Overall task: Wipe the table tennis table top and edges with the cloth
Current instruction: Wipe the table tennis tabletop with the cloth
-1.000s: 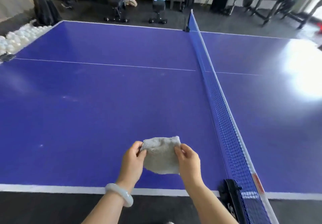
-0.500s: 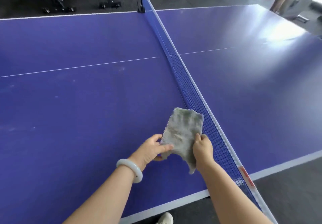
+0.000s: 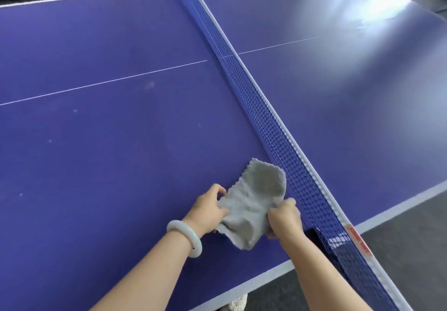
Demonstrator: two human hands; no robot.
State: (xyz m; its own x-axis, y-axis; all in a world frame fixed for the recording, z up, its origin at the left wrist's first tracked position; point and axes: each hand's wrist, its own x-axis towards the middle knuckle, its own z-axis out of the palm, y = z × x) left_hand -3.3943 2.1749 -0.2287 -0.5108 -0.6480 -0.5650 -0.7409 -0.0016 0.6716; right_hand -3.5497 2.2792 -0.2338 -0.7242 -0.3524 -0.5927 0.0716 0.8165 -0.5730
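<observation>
Fingers (image 3: 216, 188) pinch cloth (image 3: 256, 199) over blue table (image 3: 116, 146), nr net (image 3: 263, 115).

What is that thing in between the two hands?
The grey cloth: the left hand and the right hand each grip a side of it, beside the net, as the head view shows.

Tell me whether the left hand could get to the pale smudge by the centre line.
Probably yes, with a lean: the smudge lies on the left hand's side of the net, with nothing between, though that hand grips the cloth.
</observation>
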